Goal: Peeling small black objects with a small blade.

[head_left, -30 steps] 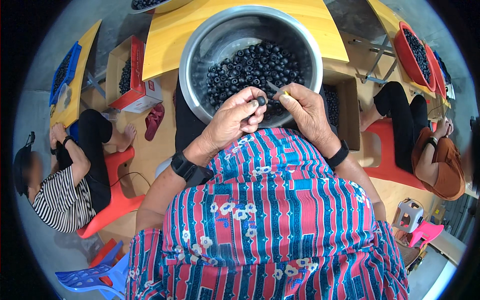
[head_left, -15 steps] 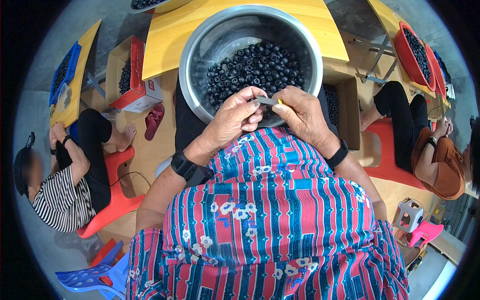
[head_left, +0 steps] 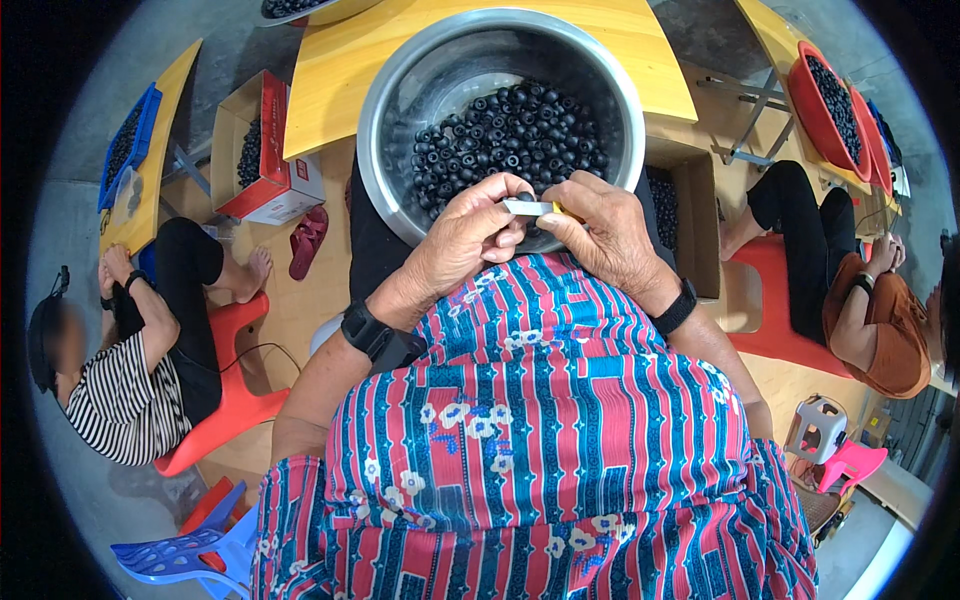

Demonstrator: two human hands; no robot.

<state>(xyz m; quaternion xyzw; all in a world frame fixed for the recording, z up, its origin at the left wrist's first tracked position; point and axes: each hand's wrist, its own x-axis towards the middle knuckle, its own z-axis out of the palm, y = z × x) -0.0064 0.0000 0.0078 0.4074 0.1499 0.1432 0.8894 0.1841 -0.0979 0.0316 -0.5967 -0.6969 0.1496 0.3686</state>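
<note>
A wide metal bowl (head_left: 378, 130) rests in front of my lap, part-filled with small black round pieces (head_left: 500, 150), many with a pale ring or hollow on top. Over its near rim, my left hand (head_left: 470, 222) pinches one black round piece (head_left: 525, 197) between thumb and fingers. My right hand (head_left: 600, 222) is closed around a small knife, its yellow handle mostly covered by the fingers. The knife's flat grey blade (head_left: 526, 208) lies across the near side of the held piece, its tip by my left thumb.
A yellow table (head_left: 330, 75) stands beyond the bowl. Cardboard boxes of black pieces flank it, one left (head_left: 232, 130) and one right (head_left: 700, 220). Seated people are on both sides. Blue tray (head_left: 150, 110) and red basins (head_left: 805, 85) hold more pieces. A red slipper (head_left: 310, 242) lies on the floor.
The knife blade has tilted and shifted slightly left, now catching light and looking brighter. The black piece between my fingers shows more clearly. My forearms stay in place.
</note>
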